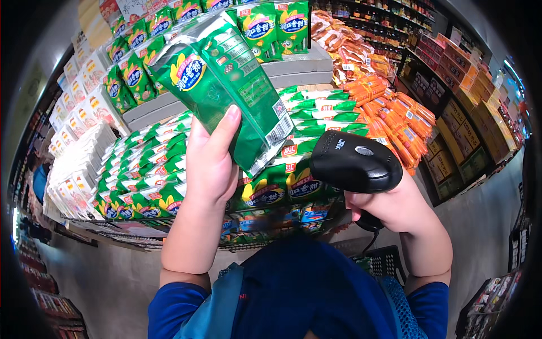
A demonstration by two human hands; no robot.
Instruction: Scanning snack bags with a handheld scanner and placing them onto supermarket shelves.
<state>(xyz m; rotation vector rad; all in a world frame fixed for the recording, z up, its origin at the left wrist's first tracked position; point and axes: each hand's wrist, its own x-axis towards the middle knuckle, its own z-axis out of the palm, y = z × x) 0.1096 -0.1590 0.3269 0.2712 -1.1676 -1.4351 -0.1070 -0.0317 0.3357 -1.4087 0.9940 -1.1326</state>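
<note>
A green and clear plastic package [230, 89] of corn-flavoured sausages is gripped in my left hand [211, 161], thumb across its printed face. Its barcode is at the lower right corner, towards the scanner. My right hand [377, 205] grips a black handheld barcode scanner [358, 161] by its handle, mostly hidden under the scanner's head; a cable hangs below. The scanner head is just right of the package, apart from it. Beneath both hands lie rows of matching green packages [156, 169], and more stand upright [260, 31] behind on grey blocks [296, 70].
White packages [76, 169] are stacked at the left. Orange-wrapped sausage packs [394, 116] lie in a heap at the right. Boxed goods [453, 127] fill a display further right. A black plastic basket [387, 260] is low beside my right arm, over the grey floor [118, 275].
</note>
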